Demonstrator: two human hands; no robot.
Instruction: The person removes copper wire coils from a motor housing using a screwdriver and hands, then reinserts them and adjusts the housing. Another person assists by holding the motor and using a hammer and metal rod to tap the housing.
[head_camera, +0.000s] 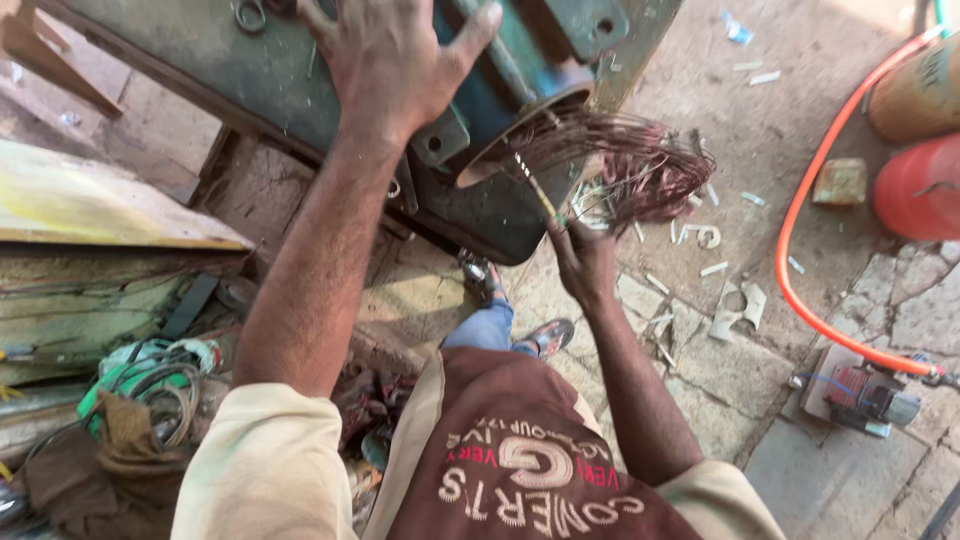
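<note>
The green motor housing (480, 120) lies on its side on a dark metal bench (200, 60), its open round end turned toward the person. Out of that opening hangs a tangled bundle of reddish copper winding wire (640, 165), fanned out to the right of the housing and reaching over the stone floor (760, 130).

The left hand (395, 60) lies on top of the housing, fingers spread and palm flat, pressing rather than gripping. The right hand (585, 255) sits just below the opening, closed around a thin rod-like tool (535, 190) whose tip points up into the mouth of the housing, close beside the root of the wire bundle.

To do this well, the flat hand should bear steadily down on the housing so the body does not roll or slide on the bench while the tool levers. The tool tip probably works best kept close to the inner wall of the housing, where the wires emerge, rather than out in the loose strands, which would only bend. Short, controlled pushes seem safer than a long heave, since cut wire ends stand near the right wrist.

White slivers and scraps (715, 268) lie scattered on the floor to the right of the housing, and an orange hose (800, 200) curves farther right.
</note>
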